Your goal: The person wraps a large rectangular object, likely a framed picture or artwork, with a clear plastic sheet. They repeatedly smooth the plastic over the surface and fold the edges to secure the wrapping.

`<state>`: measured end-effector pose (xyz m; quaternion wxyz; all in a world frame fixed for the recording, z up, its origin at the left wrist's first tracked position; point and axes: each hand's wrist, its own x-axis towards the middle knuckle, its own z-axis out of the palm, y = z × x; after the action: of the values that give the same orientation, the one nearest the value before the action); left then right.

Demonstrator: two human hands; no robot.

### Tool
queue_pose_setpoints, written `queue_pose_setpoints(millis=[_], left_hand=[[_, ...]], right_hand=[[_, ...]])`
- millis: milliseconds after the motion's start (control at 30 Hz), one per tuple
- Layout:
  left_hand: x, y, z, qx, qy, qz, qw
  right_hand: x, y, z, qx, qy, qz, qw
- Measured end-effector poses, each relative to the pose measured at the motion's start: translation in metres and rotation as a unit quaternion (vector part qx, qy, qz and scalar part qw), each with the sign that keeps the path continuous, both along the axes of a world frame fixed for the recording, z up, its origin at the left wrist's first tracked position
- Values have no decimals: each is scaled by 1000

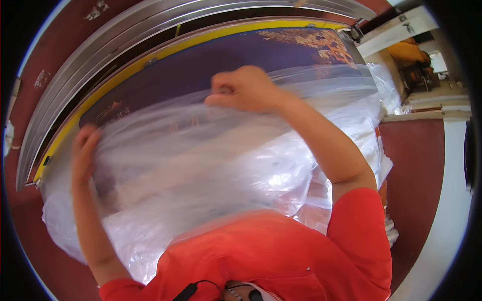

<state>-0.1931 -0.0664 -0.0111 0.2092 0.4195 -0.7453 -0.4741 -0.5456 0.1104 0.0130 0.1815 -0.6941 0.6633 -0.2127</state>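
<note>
A wide sheet of clear plastic film (226, 155) is stretched in front of me, blurred by motion. My right hand (243, 89) is closed in a fist on its far edge, near the middle. Farther left, my left hand (84, 153) is smeared by motion, its fingers curled at the film's left end. Between the hands the film's edge runs taut. Beneath and beyond it shows a dark purple printed panel (201, 65) with a golden tree pattern at its far right. More crumpled film (135, 241) lies bunched nearer my body.
A yellow strip (118, 72) borders the panel's far side, with a long silver metal rail (80, 65) behind it. Reddish-brown floor (414, 170) shows at the right. At the far right stand a white beam (396, 32) and some dark equipment (416, 75).
</note>
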Motion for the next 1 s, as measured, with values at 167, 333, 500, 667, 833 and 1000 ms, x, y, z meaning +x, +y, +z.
queue_pose_setpoints(millis=[167,333,500,667,833,1000], left_hand=[[365,14,30,-76,-422,140,893],[495,35,7,-82,-659,331,671],[426,-68,-61,-226,-800,249,497],[256,-127,-71,-457,-316,302,775],[249,-99,-38,-365,-379,350,775],[284,-81,-47,-316,-424,314,788]], right_hand=[[57,26,18,-46,-6,119,992],[27,62,44,99,-78,151,980],[-167,164,73,224,-148,-291,918],[-266,203,225,-195,463,-395,769],[-111,81,67,-164,416,-103,888],[-286,160,-30,-7,278,-248,928]])
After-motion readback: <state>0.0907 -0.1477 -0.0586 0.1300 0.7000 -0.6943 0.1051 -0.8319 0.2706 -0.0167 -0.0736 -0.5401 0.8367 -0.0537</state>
